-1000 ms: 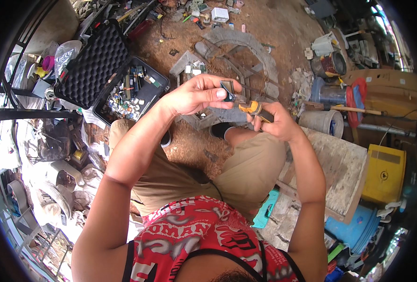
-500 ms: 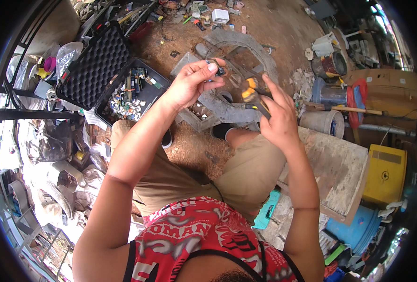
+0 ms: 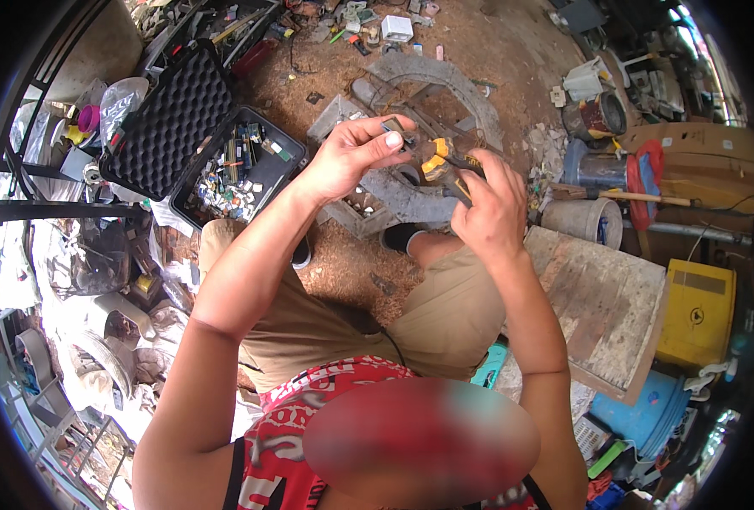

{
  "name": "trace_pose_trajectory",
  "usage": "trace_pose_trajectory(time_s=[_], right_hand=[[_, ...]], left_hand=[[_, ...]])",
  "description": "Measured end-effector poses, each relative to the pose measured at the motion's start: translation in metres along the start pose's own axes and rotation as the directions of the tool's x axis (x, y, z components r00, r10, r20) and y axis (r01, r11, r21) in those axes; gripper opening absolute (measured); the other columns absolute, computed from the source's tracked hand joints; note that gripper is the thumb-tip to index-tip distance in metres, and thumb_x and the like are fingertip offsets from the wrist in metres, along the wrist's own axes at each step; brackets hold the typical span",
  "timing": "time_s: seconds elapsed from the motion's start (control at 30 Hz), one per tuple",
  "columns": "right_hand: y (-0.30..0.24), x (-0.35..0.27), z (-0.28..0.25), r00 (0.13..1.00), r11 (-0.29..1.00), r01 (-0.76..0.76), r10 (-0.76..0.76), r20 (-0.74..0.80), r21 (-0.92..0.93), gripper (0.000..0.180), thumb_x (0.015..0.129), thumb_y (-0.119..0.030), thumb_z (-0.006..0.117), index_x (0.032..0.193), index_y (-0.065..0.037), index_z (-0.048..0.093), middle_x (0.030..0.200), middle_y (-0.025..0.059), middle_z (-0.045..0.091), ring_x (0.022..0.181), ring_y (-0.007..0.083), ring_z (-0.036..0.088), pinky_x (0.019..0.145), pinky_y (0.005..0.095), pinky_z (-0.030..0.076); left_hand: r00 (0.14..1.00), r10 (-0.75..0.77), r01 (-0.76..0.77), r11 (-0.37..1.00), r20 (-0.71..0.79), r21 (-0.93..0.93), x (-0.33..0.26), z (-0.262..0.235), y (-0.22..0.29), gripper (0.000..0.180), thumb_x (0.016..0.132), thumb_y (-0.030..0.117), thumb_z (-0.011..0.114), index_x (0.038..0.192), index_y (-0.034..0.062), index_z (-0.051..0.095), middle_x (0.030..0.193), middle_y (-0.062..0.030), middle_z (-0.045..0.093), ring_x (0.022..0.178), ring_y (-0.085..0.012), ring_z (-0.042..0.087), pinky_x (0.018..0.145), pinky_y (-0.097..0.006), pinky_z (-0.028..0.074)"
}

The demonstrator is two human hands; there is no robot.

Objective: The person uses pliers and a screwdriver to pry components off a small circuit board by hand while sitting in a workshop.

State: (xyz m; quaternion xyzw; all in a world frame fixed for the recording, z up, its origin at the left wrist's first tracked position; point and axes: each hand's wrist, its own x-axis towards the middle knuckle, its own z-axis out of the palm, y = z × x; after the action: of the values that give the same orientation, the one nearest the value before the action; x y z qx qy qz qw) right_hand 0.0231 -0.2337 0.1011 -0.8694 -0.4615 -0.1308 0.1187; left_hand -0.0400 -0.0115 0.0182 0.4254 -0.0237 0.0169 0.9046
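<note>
My left hand [image 3: 343,163] pinches a small dark part [image 3: 396,127], perhaps a piece of electronics, between thumb and fingers. It is too small to name and partly covered by the fingertips. My right hand [image 3: 491,208] is wrapped around a pair of yellow-and-black pliers [image 3: 436,161]. The jaw end of the pliers points toward the left hand, a short way from the part. Both hands are raised in front of my knees, over a grey ring-shaped slab [image 3: 428,206] on the ground.
Left of my hands lies an open black case [image 3: 173,119] with a foam-lined lid, holding circuit-board pieces [image 3: 239,170]. A worn wooden board [image 3: 602,297] is at my right knee, beyond it a yellow box [image 3: 696,314] and blue container [image 3: 649,412]. Scrap litters the far ground.
My right hand has moved left, bringing the pliers closer to the left hand. Its fingers, stretched out before, are now curled around the handles. The left hand has shifted slightly.
</note>
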Motion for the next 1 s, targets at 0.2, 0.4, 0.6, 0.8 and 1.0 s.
trace_pose_trajectory(time_s=[0.2, 0.4, 0.6, 0.8, 1.0], right_hand=[[0.009, -0.01, 0.01, 0.985, 0.935, -0.16, 0.131, 0.112, 0.318, 0.023, 0.064, 0.001, 0.062, 0.084, -0.005, 0.071, 0.11, 0.0159, 0.065, 0.094, 0.0357, 0.065, 0.082, 0.0419, 0.052], [0.013, -0.007, 0.005, 0.959, 0.812, -0.247, 0.127, 0.253, 0.528, 0.022, 0.066, 0.009, 0.052, 0.075, -0.002, 0.068, 0.1, 0.0166, 0.067, 0.084, 0.0332, 0.067, 0.074, 0.0345, 0.052], [0.021, -0.01, 0.011, 0.93, 0.712, -0.305, 0.08, 0.358, 0.633, 0.021, 0.066, 0.008, 0.053, 0.076, -0.003, 0.068, 0.094, 0.015, 0.066, 0.08, 0.0328, 0.066, 0.072, 0.036, 0.051], [0.03, 0.018, -0.025, 0.85, 0.858, -0.294, 0.034, 0.525, 0.421, 0.021, 0.062, 0.007, 0.051, 0.073, 0.0, 0.067, 0.088, 0.0187, 0.065, 0.084, 0.0356, 0.065, 0.076, 0.0372, 0.051], [0.044, 0.038, -0.048, 0.796, 0.936, -0.171, -0.054, 0.603, 0.309, 0.022, 0.06, 0.006, 0.049, 0.072, 0.0, 0.067, 0.08, 0.0178, 0.064, 0.077, 0.038, 0.063, 0.069, 0.0427, 0.049]], left_hand=[[0.997, -0.06, 0.058, 0.997, 0.053, 0.046, 0.0, 0.003, 0.008, 0.041, 0.095, 0.025, 0.065, 0.123, -0.0041, 0.061, 0.118, -0.0071, 0.065, 0.106, -0.0123, 0.063, 0.099, -0.034, 0.052], [0.995, -0.087, 0.085, 0.996, 0.054, 0.036, 0.002, 0.002, 0.01, 0.036, 0.094, 0.016, 0.062, 0.121, -0.0078, 0.061, 0.115, -0.0095, 0.066, 0.092, -0.0132, 0.067, 0.089, -0.03, 0.057], [0.989, -0.142, 0.145, 0.975, -0.029, 0.167, 0.004, 0.002, 0.008, 0.031, 0.089, 0.01, 0.056, 0.112, -0.0077, 0.066, 0.094, -0.0077, 0.07, 0.083, -0.0135, 0.068, 0.083, -0.028, 0.058], [0.97, -0.243, 0.196, 0.711, -0.025, 0.675, 0.004, -0.018, 0.0, 0.028, 0.085, 0.022, 0.06, 0.089, -0.0032, 0.071, 0.073, -0.0076, 0.071, 0.065, -0.012, 0.063, 0.061, -0.031, 0.049], [0.959, -0.261, 0.017, 0.451, 0.114, 0.892, 0.001, -0.003, 0.018, 0.025, 0.084, 0.024, 0.06, 0.088, 0.0004, 0.069, 0.067, -0.0153, 0.064, 0.063, -0.0246, 0.062, 0.063, -0.037, 0.049]])
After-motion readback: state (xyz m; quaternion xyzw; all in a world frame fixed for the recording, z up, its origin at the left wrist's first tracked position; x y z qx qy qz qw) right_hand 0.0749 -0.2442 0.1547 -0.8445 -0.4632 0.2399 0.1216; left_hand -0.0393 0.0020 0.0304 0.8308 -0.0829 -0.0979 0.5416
